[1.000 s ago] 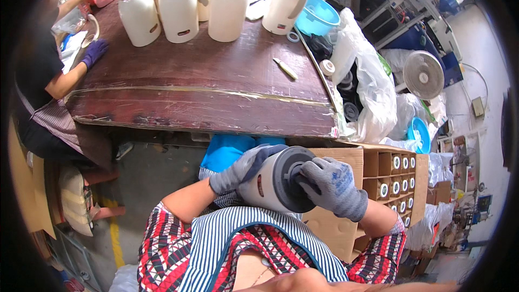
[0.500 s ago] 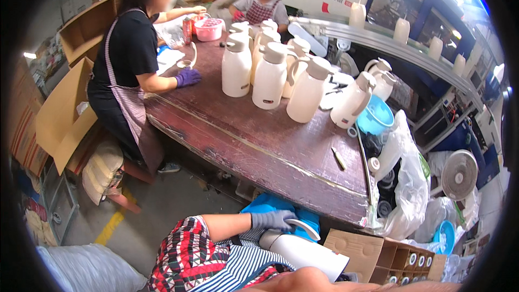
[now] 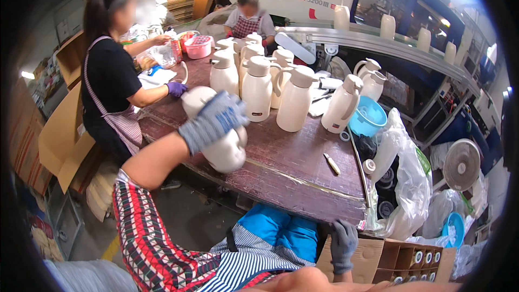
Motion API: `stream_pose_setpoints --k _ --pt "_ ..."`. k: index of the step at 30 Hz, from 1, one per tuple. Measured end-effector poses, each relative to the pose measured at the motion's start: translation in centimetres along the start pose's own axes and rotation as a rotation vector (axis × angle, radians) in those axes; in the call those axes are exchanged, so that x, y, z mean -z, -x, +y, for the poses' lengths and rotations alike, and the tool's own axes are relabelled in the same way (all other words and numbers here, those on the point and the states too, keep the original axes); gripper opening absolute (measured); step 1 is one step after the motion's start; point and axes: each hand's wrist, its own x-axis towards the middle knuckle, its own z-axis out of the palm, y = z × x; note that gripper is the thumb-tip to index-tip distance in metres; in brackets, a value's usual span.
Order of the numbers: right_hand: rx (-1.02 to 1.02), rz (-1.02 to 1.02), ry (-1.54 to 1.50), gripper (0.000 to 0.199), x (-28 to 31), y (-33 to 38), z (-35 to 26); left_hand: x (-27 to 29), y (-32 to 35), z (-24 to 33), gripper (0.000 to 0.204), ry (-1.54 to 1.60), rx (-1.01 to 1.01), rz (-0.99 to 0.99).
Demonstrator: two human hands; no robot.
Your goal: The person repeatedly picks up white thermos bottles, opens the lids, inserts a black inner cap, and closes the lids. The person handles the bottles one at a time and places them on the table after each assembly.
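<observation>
While the right hand (image 3: 343,244), in a grey glove, is raised with fingers loosely bent and nothing visible in its grasp, an open cardboard carton (image 3: 367,259) lies just beside it, its compartments partly filled with pieces showing round white ends. Striped apron (image 3: 243,254) and blue trousers (image 3: 298,238) appear next to this hand. Farther forward, the left hand (image 3: 217,119), likewise gloved, grasps a white jug (image 3: 226,154), tilted and blurred by motion, at the near left edge of the dark red bench (image 3: 294,157); whether the jug touches the bench cannot be told.

On the bench, a slim pale cutter (image 3: 332,164) lies near the right edge. Beyond it stands a group of cream jugs (image 3: 294,108), upright, with a light blue basin (image 3: 370,125) to their right. At the left side, a co-worker (image 3: 111,75) in black rests a purple-gloved hand (image 3: 176,89) on the bench, near a pink basket (image 3: 198,48). At the far side is a second co-worker (image 3: 250,21) in a checked apron; pale vessels (image 3: 341,18) line a metal rail (image 3: 373,35) at right.
</observation>
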Motion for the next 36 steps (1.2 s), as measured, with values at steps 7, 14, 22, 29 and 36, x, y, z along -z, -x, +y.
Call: stream_pose_setpoints --k 7,14,22,29,36 --pt "0.165 -0.246 0.192 0.022 -11.1 -6.9 5.2 -15.9 3.4 -13.9 0.015 -0.272 0.145 -0.252" --pt "-0.064 -0.371 0.438 0.03 -15.7 -8.9 7.7 -16.8 1.4 -12.3 0.032 -0.374 0.285 -0.583" --pt "-0.126 -0.279 0.17 0.067 -10.8 -7.1 4.6 -15.1 -24.3 -5.5 0.078 0.774 0.347 0.253" --pt "-0.223 -0.318 0.13 0.058 -7.3 -4.0 3.9 -10.1 -25.4 0.8 0.1 0.444 0.697 -0.123" --pt "-0.202 -0.2 0.004 0.057 -6.0 -1.5 2.2 -6.3 -19.9 0.8 0.045 0.119 -0.08 0.352"
